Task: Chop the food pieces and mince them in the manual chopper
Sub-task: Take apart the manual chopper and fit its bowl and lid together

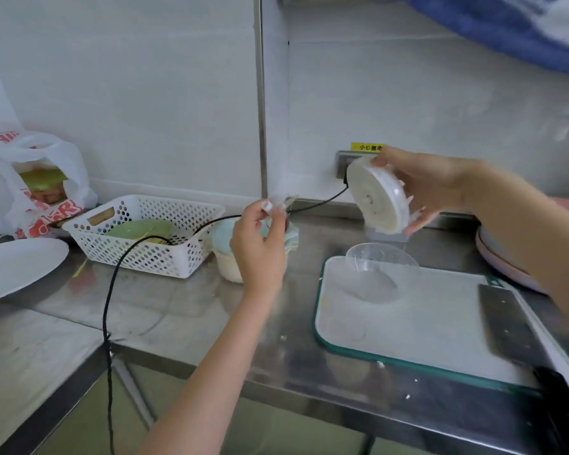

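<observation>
1. A steel bench is standing against a pale wall, with a basket, a plate and a bag sitting on its left part.
2. The right hand is gripping the chopper lid, tilted, above the bench.
3. The left hand is pinching a small white handle; it is probably the pull cord's end, but the cord itself is too blurred to tell.
4. The clear bowl is lying tilted on the board, and I am seeing no food in it.
5. The cleaver is resting on the board's right side.
6. Risk: the bowl may be rolling off if bumped, and a released cord may be snapping back.
</observation>
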The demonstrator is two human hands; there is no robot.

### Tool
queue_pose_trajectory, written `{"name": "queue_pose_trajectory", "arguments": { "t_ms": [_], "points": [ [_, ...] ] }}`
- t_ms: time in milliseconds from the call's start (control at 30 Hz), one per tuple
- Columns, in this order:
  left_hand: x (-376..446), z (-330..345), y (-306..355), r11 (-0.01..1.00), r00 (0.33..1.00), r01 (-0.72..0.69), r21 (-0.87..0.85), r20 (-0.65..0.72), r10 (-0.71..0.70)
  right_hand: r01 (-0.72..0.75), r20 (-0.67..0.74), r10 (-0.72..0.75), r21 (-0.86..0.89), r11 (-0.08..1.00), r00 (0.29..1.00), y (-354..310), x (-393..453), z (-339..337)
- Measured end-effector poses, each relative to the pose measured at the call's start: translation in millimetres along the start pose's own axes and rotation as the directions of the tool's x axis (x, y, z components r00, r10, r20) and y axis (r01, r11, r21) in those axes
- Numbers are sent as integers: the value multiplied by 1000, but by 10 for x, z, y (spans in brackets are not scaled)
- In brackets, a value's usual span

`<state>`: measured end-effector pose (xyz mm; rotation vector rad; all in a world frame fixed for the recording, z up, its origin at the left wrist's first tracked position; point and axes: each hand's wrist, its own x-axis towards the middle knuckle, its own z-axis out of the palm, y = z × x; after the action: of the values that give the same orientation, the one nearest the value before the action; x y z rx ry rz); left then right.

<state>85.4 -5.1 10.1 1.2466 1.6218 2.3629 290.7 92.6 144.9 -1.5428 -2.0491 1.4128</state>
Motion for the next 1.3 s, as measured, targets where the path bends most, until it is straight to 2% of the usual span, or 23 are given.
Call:
{"name": "queue_pose_trajectory", "arguments": {
  "t_ms": [67, 167, 300, 333, 467, 567, 633, 667, 700, 733, 767, 867, 1000, 1067, 1133, 1233, 1300],
  "points": [
    [-255, 214, 49, 997, 996, 37, -63, 81, -31, -111, -151, 92, -124, 986, 984, 368, -152, -143],
    [-579, 444, 111, 983, 980, 108, -148, 185, -80, -217, -188, 169, -274, 937, 967, 922, -304, -248],
    [-749, 572, 196, 988, 971, 101, -117, 227, -72, -149, -156, 68, -595, 790, 985, 1418, -457, -122],
    [-758, 592, 212, 990, 969, 95, -103, 238, -68, -123, -150, 36, -622, 773, 988, 1501, -459, -50],
    [-772, 664, 290, 993, 947, 96, -66, 313, -71, -46, -118, -39, -636, 770, 992, 1718, -423, 184],
    [-781, 701, 292, 995, 927, 83, -53, 371, -58, -42, -73, -5, -630, 775, 997, 1723, -437, 147],
    [-790, 728, 266, 997, 907, 68, -23, 418, -52, 41, -138, -152, -592, 805, 979, 1617, -449, 57],
    [-804, 757, 253, 999, 896, 51, 10, 440, -50, 120, -235, -291, -549, 827, 928, 1535, -448, 21],
    [-823, 796, 245, 998, 884, 30, 52, 465, -51, 213, -339, -416, -499, 840, 844, 1447, -444, 5],
    [-850, 846, 256, 996, 871, 4, 93, 489, -49, 314, -400, -505, -453, 834, 765, 1347, -439, 16],
    [-881, 908, 272, 992, 857, -23, 125, 514, -45, 392, -402, -554, -419, 819, 728, 1257, -433, 46],
    [-959, 1087, 351, 983, 817, -75, 170, 575, -37, 455, -306, -556, -343, 822, 773, 1145, -339, 202],
    [-964, 1211, 342, 918, 808, -301, 259, 581, 101, 430, -455, -502, -259, 865, 736, 1220, -103, 294],
    [-899, 1195, 296, 899, 791, -343, 271, 599, 122, 430, -515, -464, -193, 882, 720, 1254, -30, 308],
    [-799, 1101, 191, 938, 729, -243, 249, 685, 7, 443, -580, -462, -185, 877, 671, 1271, 14, 295],
    [-743, 809, -55, 964, 577, 87, 252, 776, -254, 478, -615, -489, -201, 855, 618, 1290, 41, 215],
    [-808, 671, -242, 938, 546, 117, 327, 768, -335, 469, -581, -507, -231, 853, 636, 1294, 88, 174]
  ]
}}
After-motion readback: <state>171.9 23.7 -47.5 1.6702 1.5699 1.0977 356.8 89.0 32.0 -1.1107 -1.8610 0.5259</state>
